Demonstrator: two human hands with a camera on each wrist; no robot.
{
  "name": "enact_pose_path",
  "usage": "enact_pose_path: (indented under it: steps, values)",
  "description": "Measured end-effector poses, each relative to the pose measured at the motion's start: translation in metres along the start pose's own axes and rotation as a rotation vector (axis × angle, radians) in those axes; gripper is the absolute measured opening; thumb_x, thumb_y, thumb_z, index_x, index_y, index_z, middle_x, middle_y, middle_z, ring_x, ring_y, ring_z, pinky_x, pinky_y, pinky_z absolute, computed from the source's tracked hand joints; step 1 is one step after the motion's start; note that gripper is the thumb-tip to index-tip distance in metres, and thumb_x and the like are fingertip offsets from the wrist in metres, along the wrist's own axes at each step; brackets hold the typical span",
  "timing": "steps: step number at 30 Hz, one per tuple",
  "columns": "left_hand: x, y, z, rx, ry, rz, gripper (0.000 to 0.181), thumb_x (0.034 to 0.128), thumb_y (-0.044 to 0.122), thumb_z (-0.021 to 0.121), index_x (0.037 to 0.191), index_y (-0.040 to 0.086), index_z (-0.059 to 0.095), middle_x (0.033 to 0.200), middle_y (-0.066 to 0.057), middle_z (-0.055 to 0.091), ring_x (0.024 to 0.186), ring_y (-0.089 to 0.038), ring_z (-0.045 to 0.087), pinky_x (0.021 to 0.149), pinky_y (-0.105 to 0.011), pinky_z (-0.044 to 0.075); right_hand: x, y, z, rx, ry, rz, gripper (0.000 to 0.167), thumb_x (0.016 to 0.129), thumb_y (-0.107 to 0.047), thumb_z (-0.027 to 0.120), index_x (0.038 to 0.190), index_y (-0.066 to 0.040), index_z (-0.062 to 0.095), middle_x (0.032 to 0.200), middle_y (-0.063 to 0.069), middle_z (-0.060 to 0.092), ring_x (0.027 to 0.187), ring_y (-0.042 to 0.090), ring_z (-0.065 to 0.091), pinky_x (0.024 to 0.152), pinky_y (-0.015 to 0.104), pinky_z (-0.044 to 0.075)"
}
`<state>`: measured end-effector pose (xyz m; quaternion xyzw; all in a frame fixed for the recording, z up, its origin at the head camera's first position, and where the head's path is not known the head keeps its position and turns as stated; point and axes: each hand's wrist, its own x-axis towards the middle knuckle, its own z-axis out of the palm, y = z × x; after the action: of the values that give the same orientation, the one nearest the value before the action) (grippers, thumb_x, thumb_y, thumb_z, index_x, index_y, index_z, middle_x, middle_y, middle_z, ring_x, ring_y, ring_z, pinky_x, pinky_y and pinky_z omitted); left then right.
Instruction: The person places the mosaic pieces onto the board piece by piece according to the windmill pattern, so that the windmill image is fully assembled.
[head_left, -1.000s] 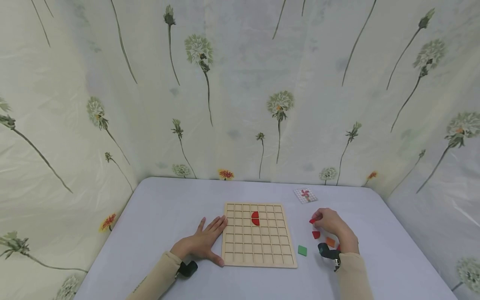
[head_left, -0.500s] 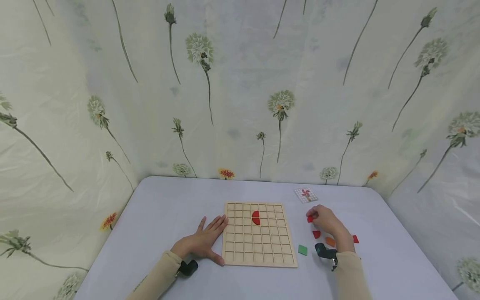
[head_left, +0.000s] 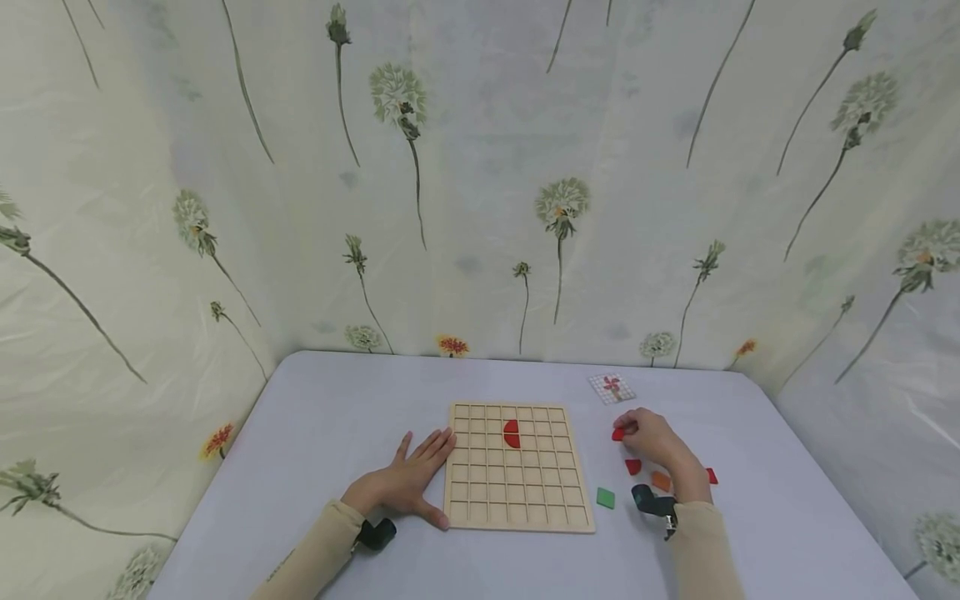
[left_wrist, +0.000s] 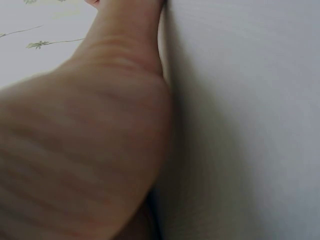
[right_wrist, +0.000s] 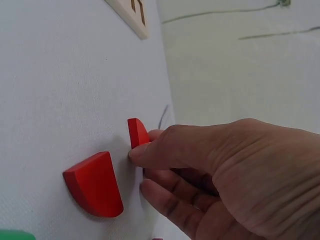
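- Furthest left of the grip, the left hand (head_left: 405, 483) lies with fingers straight and spread, touching the left edge of a grid board.
- Next, well left of the grip, comes that grid board (head_left: 498, 475), two red inlays (head_left: 512, 441) in adjoining cells of its far half.
- Slightly left of the grip, nearer the person: a green piece (head_left: 605, 498).
- Just beyond the grip: a patterned card (head_left: 612, 388).
- Thumb and fingers of the right hand (head_left: 648, 433) narrowly pinch a red wedge (right_wrist: 136, 132).
- Near side of the grip: a loose red piece (right_wrist: 95, 185), then an orange piece (head_left: 661, 481).
- Right of the grip: another red block (head_left: 712, 476), beside the wrist.
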<state>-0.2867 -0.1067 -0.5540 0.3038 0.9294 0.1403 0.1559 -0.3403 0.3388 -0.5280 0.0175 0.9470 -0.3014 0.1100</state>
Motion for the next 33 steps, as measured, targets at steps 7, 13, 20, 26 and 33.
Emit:
enact_pose_path:
  steps: [7,13,20,26,33]
  values:
    - [0.000,0.001,-0.001,-0.004,0.003,0.003,0.131,0.0673,0.071,0.073,0.160,0.012,0.002,0.169,-0.006,-0.004,0.156,-0.027,-0.003,0.121,-0.063,-0.007,0.001,0.001,0.001,-0.014,0.022,-0.005,0.028,0.087,-0.002,0.061,0.115,-0.001,0.064,0.103,0.013,0.064,0.090,0.024,0.055,0.077,0.033,0.055]
    - [0.000,0.000,0.000,-0.001,0.005,0.000,0.132,0.0666,0.072,0.073,0.160,0.012,0.002,0.169,-0.006,-0.003,0.156,-0.027,-0.003,0.121,-0.062,-0.007,0.001,0.001,0.001,-0.020,0.036,-0.005,0.027,0.087,-0.003,0.062,0.114,-0.001,0.064,0.102,0.013,0.063,0.090,0.024,0.055,0.076,0.032,0.054]
    - [0.000,0.000,0.000,-0.003,0.005,-0.004,0.132,0.0662,0.072,0.074,0.160,0.012,0.002,0.169,-0.006,-0.003,0.157,-0.027,-0.002,0.121,-0.062,-0.006,-0.001,-0.008,0.002,-0.028,0.069,-0.027,0.029,0.090,-0.010,0.065,0.117,-0.002,0.063,0.107,0.015,0.065,0.092,0.024,0.057,0.084,0.039,0.057]
    - [0.000,-0.001,0.000,-0.002,0.006,-0.002,0.132,0.0663,0.072,0.074,0.160,0.012,0.002,0.169,-0.006,-0.003,0.157,-0.027,-0.002,0.121,-0.063,-0.006,0.000,-0.026,0.004,-0.062,0.106,-0.121,0.026,0.089,-0.010,0.067,0.113,-0.002,0.068,0.106,0.014,0.067,0.093,0.023,0.059,0.081,0.038,0.055]
    - [0.001,-0.001,0.001,0.000,0.006,0.000,0.132,0.0666,0.072,0.073,0.160,0.012,0.002,0.169,-0.006,-0.003,0.157,-0.026,-0.003,0.121,-0.062,-0.007,-0.003,-0.054,0.010,-0.078,0.131,-0.295,0.023,0.084,-0.006,0.068,0.106,-0.001,0.071,0.098,0.011,0.068,0.089,0.021,0.059,0.075,0.033,0.052]
